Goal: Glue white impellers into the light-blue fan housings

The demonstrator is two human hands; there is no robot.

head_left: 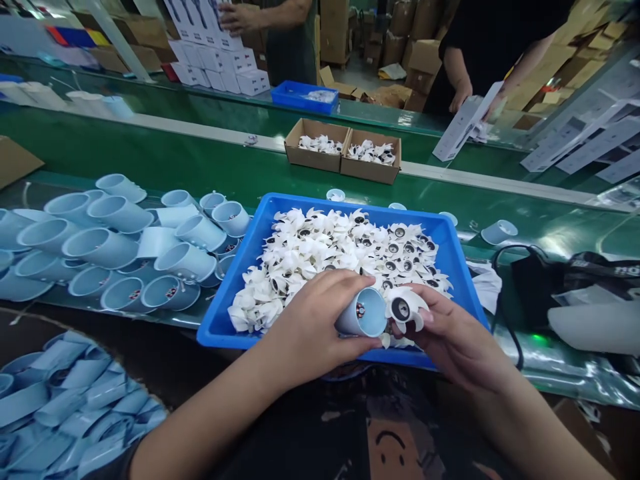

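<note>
My left hand [320, 327] is wrapped round a light blue plastic cup [364, 313], whose open mouth faces right. My right hand [450, 337] pinches a white fan blade [405, 308] with a dark round hub, held right beside the cup's mouth. Both hands hover over the near edge of a blue tray [223, 313] heaped with several white fan blades [330, 257].
A pile of light blue cups [115, 243] lies left of the tray, more blue parts [65, 407] at bottom left. Two cardboard boxes [343, 157] of white blades sit beyond on the green belt. Other people handle white cartons across the belt. Black cable and bag [550, 280] lie right.
</note>
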